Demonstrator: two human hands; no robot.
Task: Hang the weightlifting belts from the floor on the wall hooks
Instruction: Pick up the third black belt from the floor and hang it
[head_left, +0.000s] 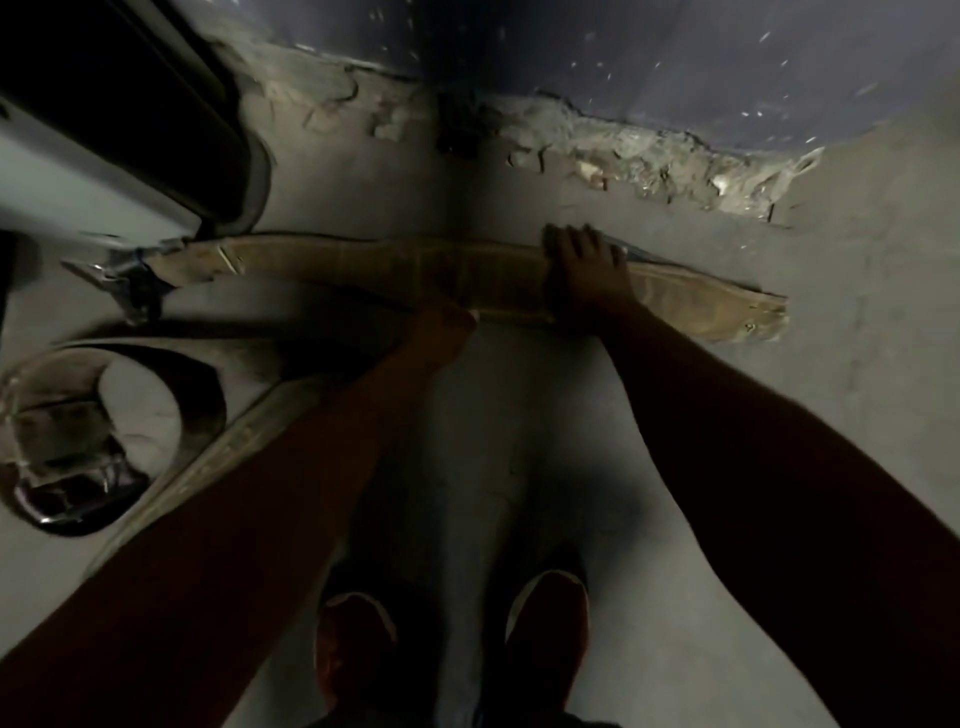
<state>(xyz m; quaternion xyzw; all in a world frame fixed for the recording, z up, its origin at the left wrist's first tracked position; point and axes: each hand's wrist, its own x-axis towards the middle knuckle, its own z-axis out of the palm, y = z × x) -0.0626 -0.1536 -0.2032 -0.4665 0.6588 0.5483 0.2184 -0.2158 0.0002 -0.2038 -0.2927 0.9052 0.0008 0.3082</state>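
Observation:
A long tan weightlifting belt (395, 267) lies stretched across the concrete floor, its metal buckle (122, 283) at the left end. My right hand (584, 273) lies over the belt right of its middle, fingers curled over the far edge. My left hand (447, 325) sits at the belt's near edge around its middle; its fingers are hidden, so its hold is unclear. A second belt (171, 415), dark and coiled with a shiny buckle (67, 493), lies at the left under my left forearm.
A dark wall with a crumbling, broken base (623, 150) runs along the far side. A white and black object (104, 135) stands at the upper left. My two red shoes (545, 613) stand on the grey floor (519, 415) below.

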